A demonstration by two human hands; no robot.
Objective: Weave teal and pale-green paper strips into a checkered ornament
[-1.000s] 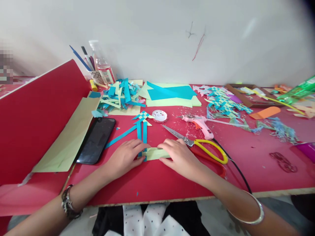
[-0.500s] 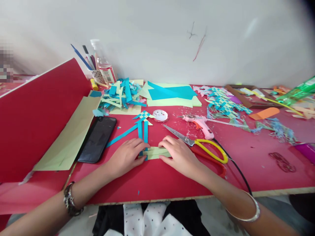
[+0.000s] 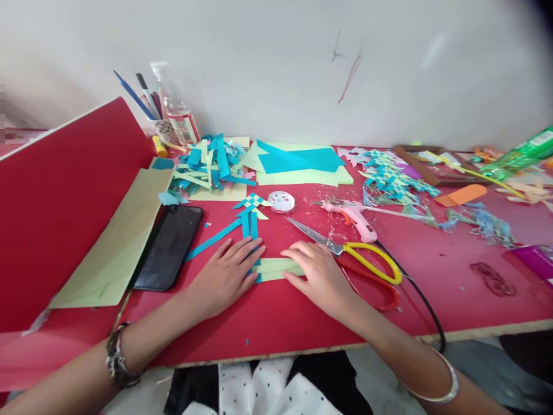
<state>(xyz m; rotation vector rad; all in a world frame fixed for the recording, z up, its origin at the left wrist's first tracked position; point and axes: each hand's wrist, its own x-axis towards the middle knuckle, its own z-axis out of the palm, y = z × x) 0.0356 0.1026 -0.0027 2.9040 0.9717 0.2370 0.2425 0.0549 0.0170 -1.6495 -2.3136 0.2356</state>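
Note:
My left hand [image 3: 233, 271] lies flat with fingers stretched over two upright blue paper strips [image 3: 250, 226], pressing them on the red table. Two pale green paper strips [image 3: 274, 269] run crosswise from beside my left fingertips. My right hand [image 3: 313, 271] is curved around their right part, thumb below and fingers above; their right ends are hidden under it. Just beyond my left hand is a small woven blue and pale green paper piece [image 3: 252, 202], with a slanting blue strip [image 3: 213, 239] near it. Scissors [image 3: 367, 262] with yellow and red handles lie beside my right hand.
A pink glue gun [image 3: 352, 217] lies behind the scissors, its cord trailing right. A black phone [image 3: 170, 248] is at left, beside a red board [image 3: 73, 213]. Behind are a white lid [image 3: 281, 201], paper scraps [image 3: 216, 164], paper sheets [image 3: 302, 161] and woven pieces [image 3: 393, 176].
My left hand has flattened, its fingers spreading forward over the blue strips, where before its fingertips pinched near the crossing. My right hand has shifted slightly right along the green strips.

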